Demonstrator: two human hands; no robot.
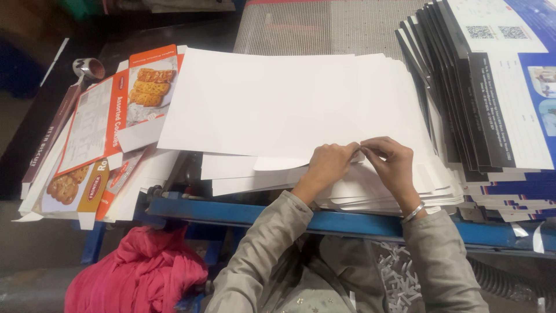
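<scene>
A thick stack of large white sheets (278, 104) lies on a blue-edged work table (347, 223). My left hand (327, 168) and my right hand (394, 165) meet at the stack's near edge, both pinching the edge of the top white sheet between fingertips. A metal bangle sits on my right wrist. The fingertips hide the exact spot they grip.
Flattened orange and white biscuit cartons (98, 133) lie fanned at the left. A tall slanted stack of blue, black and white printed cartons (498, 93) fills the right. A grey mesh belt (324, 26) runs behind. A pink cloth (139, 272) sits below left, and shredded paper (399, 278) below.
</scene>
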